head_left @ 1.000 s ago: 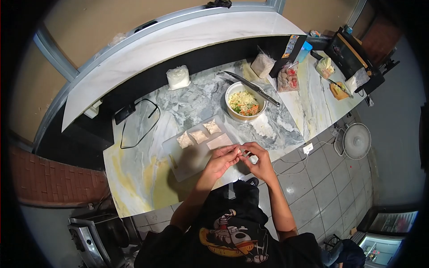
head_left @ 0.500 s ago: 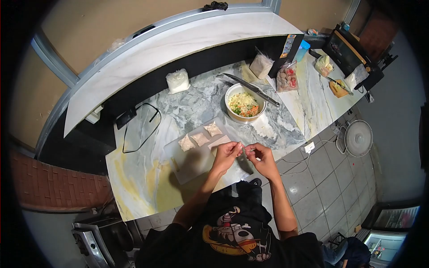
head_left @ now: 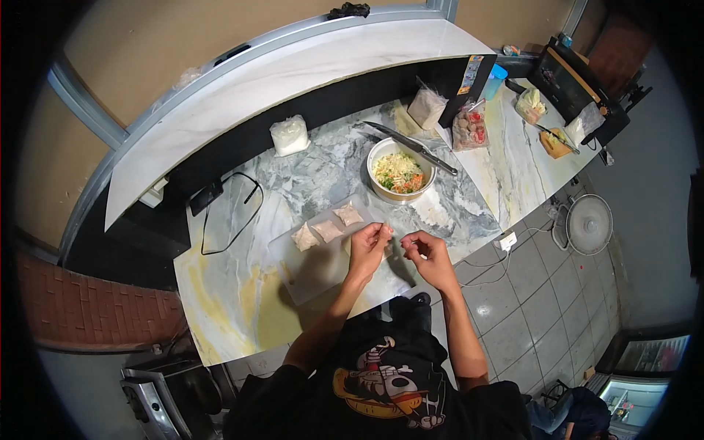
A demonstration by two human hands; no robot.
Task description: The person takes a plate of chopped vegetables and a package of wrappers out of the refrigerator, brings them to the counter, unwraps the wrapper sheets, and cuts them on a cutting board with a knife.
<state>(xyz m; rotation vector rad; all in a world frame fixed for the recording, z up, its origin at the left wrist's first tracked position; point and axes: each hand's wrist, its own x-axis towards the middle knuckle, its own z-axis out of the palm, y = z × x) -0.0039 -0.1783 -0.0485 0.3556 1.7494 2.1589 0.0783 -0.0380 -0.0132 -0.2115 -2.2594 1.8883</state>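
Note:
My left hand (head_left: 369,251) is above the near right part of a pale cutting board (head_left: 312,284), thumb and fingers pinched together. Just right of it, my right hand (head_left: 430,258) has curled fingers with the tips closed. Whatever either hand pinches is too small to make out. Three folded pale dough parcels (head_left: 327,232) lie on the board, and another pale piece is mostly covered by my left hand. Beyond my hands stands a white bowl (head_left: 372,183) of shredded and chopped vegetables (head_left: 400,172). A knife (head_left: 414,147) rests across its rim.
A bag of white powder (head_left: 290,135) stands at the back, with another pale bag (head_left: 427,108) and a bag of brownish-red balls (head_left: 470,126) farther right. A black cord (head_left: 257,209) lies left on the marble counter (head_left: 213,308). A person (head_left: 587,414) is at lower right.
My hands have moved slightly apart; their fingertips were almost meeting before. The left hand now covers more of the pale piece beneath it.

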